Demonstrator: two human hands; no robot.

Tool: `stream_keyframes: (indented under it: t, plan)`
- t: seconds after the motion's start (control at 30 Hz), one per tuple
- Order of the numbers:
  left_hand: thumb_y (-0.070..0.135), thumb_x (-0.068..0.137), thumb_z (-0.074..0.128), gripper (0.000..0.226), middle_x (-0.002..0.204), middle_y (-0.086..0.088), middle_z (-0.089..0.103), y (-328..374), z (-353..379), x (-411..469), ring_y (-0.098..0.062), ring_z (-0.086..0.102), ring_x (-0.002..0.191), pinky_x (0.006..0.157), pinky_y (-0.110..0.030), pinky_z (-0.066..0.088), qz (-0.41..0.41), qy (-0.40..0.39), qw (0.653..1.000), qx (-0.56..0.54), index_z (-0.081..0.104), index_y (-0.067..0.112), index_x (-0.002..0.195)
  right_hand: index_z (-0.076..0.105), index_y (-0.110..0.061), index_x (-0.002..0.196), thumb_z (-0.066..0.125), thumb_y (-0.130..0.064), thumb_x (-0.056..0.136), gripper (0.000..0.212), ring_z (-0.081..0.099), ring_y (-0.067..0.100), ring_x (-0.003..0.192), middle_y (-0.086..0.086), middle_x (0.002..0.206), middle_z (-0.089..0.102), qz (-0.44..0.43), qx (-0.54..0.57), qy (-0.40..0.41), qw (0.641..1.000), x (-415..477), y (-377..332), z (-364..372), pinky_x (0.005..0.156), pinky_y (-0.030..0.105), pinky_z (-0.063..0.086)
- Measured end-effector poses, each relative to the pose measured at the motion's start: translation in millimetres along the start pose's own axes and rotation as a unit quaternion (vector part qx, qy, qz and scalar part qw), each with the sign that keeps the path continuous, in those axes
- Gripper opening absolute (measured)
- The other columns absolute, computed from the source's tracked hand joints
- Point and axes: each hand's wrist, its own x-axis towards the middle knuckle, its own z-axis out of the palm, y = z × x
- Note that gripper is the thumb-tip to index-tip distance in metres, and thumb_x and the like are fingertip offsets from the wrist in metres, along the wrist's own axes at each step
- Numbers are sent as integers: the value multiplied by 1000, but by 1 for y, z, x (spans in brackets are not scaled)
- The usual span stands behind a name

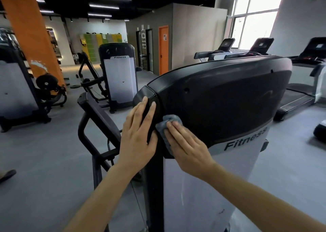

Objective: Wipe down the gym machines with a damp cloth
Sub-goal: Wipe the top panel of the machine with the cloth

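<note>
A weight machine with a glossy black top cover (229,97) and a white panel marked "Fitness" stands right in front of me. My right hand (187,143) lies flat on a small blue-grey cloth (168,121), pressing it against the left part of the black cover. My left hand (139,133) rests with straight fingers on the cover's left side edge, next to the cloth. Most of the cloth is hidden under my right hand.
The machine's black frame bars (95,126) stand to my left. Another "Fitness" machine (120,76) stands behind it, and an orange pillar (33,34) at far left. Treadmills (299,94) line the window wall at right. Grey floor lies between them.
</note>
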Motion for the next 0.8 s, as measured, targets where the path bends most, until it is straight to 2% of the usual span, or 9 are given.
stream_keyframes:
  t: [0.13,0.2,0.3,0.4,0.47,0.6,0.7,0.8]
  plan:
    - [11,94,70,83,175,-5,24,-5,-4,5,-27,27,159,130,-38,21,10,-1,1000,6,33,15,168,30,3,163,61,-8,101,69,21,32,161,18,173,23,-41,-25,-31,998,10,22,-6,130,47,26]
    - [7,93,68,83,176,-6,22,-3,-4,7,-27,25,160,132,-40,21,15,7,1000,-3,32,13,168,31,5,161,57,-9,105,64,22,34,161,21,172,24,3,-28,5,1000,39,31,-13,130,49,26]
    - [-3,91,67,86,177,-8,21,3,1,9,-26,19,164,131,-50,26,25,23,999,-34,29,6,167,31,6,161,51,-11,110,58,23,36,160,23,171,23,71,-19,62,995,76,33,-18,129,51,28]
    - [-7,89,65,86,176,-9,23,3,5,8,-25,20,164,131,-51,28,25,33,998,-40,29,4,167,34,5,160,52,-7,108,56,24,36,160,23,170,25,93,20,77,992,63,20,-6,130,50,26]
    - [-8,90,64,85,176,-9,23,1,4,8,-24,20,164,131,-46,26,32,34,998,-38,29,4,166,34,2,161,59,-1,100,65,23,35,160,22,171,26,76,19,52,996,23,2,10,131,48,23]
    - [-7,92,63,83,176,-7,24,1,2,7,-23,21,164,131,-39,24,40,34,998,-34,29,4,167,26,-5,166,68,0,87,89,17,31,163,16,175,18,-21,-21,-62,998,-50,-23,27,133,47,15]
    - [-6,93,58,80,176,-6,25,3,1,7,-21,20,164,131,-39,23,27,30,998,-51,30,6,167,25,-2,166,60,-5,96,78,17,30,163,16,175,17,-38,-23,-55,998,-30,-8,15,133,46,14]
    - [-3,94,53,76,176,-4,26,6,2,7,-19,21,164,131,-47,26,11,33,997,-76,32,7,167,29,2,163,50,-3,102,65,20,34,161,22,172,23,27,-13,8,1000,29,17,-4,132,50,19]
